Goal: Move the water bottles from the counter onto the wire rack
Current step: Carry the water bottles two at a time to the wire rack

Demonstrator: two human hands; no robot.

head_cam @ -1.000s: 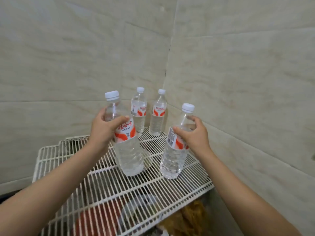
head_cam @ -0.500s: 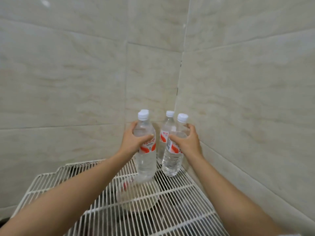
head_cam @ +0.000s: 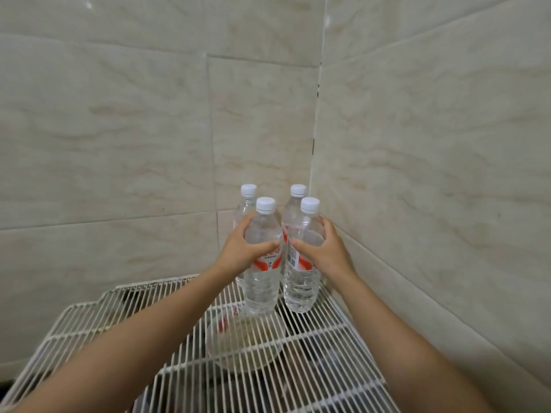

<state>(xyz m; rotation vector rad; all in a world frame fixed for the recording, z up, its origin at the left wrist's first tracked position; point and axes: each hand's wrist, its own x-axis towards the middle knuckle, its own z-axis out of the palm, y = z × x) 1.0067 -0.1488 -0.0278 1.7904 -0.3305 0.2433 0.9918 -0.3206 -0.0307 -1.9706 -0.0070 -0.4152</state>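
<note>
Several clear water bottles with white caps and red-and-white labels stand upright at the far right corner of the white wire rack (head_cam: 89, 320). My left hand (head_cam: 242, 251) grips the front left bottle (head_cam: 262, 281) around its upper body. My right hand (head_cam: 323, 250) grips the front right bottle (head_cam: 301, 287) the same way. Both bases sit on the rack wires. Two more bottles stand just behind: the back left bottle (head_cam: 245, 204) and the back right bottle (head_cam: 293, 207), partly hidden by the front pair.
Tiled walls (head_cam: 432, 174) meet in a corner right behind the bottles. Under the rack, a round whitish bowl (head_cam: 244, 344) and dark items show through the wires. The rack's left and front parts carry no bottles.
Both hands have carried their bottles farther back toward the corner and set them down right in front of the two rear bottles. The view has moved closer.
</note>
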